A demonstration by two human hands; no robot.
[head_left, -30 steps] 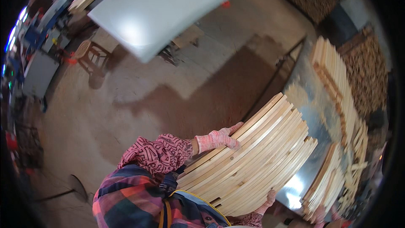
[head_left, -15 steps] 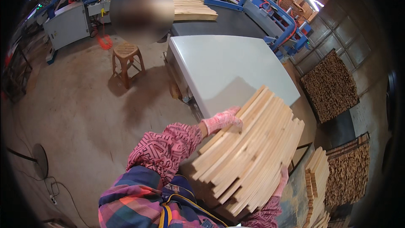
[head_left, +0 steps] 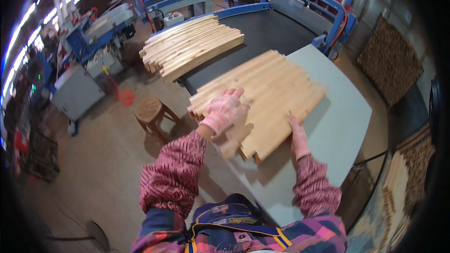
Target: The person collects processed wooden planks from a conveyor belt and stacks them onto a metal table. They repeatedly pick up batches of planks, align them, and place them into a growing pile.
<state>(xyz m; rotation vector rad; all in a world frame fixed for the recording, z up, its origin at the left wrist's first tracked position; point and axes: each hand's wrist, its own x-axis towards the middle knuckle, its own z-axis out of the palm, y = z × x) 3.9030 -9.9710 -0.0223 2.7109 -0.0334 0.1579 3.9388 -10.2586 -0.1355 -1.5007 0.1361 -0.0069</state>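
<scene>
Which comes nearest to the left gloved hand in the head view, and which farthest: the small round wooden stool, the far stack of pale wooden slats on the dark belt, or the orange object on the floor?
1. Small round wooden stool, left of the left gloved hand.
2. Orange object on the floor, farther left.
3. Far stack of pale wooden slats, ahead on the dark belt.

A bundle of wooden slats (head_left: 262, 98) lies on the table (head_left: 337, 126), with the left hand (head_left: 225, 110) on its left end and the right hand (head_left: 296, 133) at its near edge. Behind it, a second stack of slats (head_left: 190, 47) sits on the conveyor belt (head_left: 276, 30) (a stool (head_left: 150, 110) stands on the floor to the left).
</scene>
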